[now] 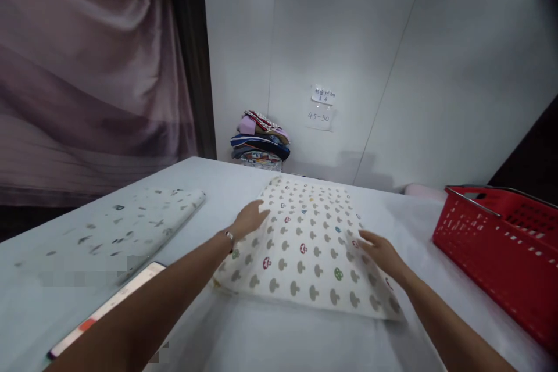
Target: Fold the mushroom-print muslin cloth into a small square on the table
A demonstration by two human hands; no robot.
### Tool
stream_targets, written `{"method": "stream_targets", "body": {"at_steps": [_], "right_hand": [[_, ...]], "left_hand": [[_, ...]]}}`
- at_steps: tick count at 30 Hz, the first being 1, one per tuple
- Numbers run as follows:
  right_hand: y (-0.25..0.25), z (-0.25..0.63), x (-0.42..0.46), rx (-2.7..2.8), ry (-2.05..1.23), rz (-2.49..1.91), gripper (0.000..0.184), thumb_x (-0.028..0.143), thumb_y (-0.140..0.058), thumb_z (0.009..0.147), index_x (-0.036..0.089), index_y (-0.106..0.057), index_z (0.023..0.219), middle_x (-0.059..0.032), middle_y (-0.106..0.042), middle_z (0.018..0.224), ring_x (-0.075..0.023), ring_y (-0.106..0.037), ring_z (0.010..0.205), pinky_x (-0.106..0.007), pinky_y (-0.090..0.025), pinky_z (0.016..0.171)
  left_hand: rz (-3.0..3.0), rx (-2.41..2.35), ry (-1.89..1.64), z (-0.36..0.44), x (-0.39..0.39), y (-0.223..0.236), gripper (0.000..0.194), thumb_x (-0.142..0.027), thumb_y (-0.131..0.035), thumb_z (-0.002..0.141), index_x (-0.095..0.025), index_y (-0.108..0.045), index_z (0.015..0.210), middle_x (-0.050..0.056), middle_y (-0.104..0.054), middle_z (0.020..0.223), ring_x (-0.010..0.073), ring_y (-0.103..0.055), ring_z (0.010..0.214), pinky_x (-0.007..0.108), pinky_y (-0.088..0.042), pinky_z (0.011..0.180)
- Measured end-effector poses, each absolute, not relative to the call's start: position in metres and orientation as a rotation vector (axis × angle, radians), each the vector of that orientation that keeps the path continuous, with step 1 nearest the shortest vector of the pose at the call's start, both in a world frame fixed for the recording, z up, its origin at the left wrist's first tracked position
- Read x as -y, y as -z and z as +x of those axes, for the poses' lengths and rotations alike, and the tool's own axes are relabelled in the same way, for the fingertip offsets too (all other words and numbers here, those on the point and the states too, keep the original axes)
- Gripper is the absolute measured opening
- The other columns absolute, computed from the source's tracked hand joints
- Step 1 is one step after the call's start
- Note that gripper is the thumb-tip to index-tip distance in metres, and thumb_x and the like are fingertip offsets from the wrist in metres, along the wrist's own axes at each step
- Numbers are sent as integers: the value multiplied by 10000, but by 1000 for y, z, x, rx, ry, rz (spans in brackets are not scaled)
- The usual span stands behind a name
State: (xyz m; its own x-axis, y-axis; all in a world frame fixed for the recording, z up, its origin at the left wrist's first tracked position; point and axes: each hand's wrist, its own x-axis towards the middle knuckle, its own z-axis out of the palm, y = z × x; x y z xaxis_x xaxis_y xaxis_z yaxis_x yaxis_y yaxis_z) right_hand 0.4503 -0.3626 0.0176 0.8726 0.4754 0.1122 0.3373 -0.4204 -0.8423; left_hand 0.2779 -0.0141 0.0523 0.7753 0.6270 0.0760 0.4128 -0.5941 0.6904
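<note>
1. Backing the room, one pale wall [349, 40] shows thin panel seams.
2. One white table [215, 177] stretches before it, its near part lightly creased.
3. One pinkish curtain [108, 70] hangs in folds on the left.
4. One red basket [492, 261], with perforated sides and a metal handle, stands at the right.
5. One mushroom cloth [307, 267] lies mid-table between the hands, its near edge slightly raised.
6. One leaf cloth [117, 226] lies folded at the left.
7. One pile [261, 145] of fabrics sits by the far edge.
8. Two hands: the left [250, 220] at the cloth's left edge, the right [383, 253] at its right edge, fingers loosely bent; I cannot tell whether either grips it.
9. One lit screen [131, 288], partly behind the left forearm.
10. Two notes [322, 96] on the wall, the lower reading "45-50".
11. One bracelet [229, 238], left wrist.
</note>
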Motion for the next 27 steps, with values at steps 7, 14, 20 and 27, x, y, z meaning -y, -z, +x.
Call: {"method": "stream_targets", "body": {"at_steps": [7, 14, 20, 27], "right_hand": [[44, 414, 437, 692, -6, -2321, 425, 489, -523, 717, 207, -686, 990, -91, -621, 1176, -287, -551, 1102, -397, -411, 986], [30, 340, 386, 1073, -160, -2200, 444, 471, -469, 824, 224, -641, 1150, -67, -553, 1280, -258, -474, 1208, -426, -339, 1062], [1, 278, 315, 1443, -415, -2000, 429, 393, -462, 858, 264, -553, 1257, -43, -519, 1317, -242, -456, 1221, -399, -336, 1060], [-11, 260, 235, 1236, -350, -1924, 753, 423, -575, 761, 212, -291, 1426, -74, -373, 1434, -268, -344, 1304, -434, -297, 1061]], "left_hand": [[2596, -1076, -215, 192, 30, -6, 468, -359, -447, 831, -126, -473, 1236, 166, -522, 1252, 278, -511, 1119, 370, -401, 892], [2504, -1210, -74, 155, 51, -11, 310, -377, -442, 801, -156, -583, 966, 136, -651, 977, 279, -604, 904, 351, -425, 720], [2369, -1262, -263, 147, 52, -26, 239, -371, -500, 771, -167, -559, 880, 112, -656, 932, 260, -600, 867, 317, -405, 690], [1756, -733, -595, 190, 93, -47, 253, -384, -581, 746, -158, -553, 857, 37, -641, 822, 179, -599, 746, 255, -452, 605]]}}
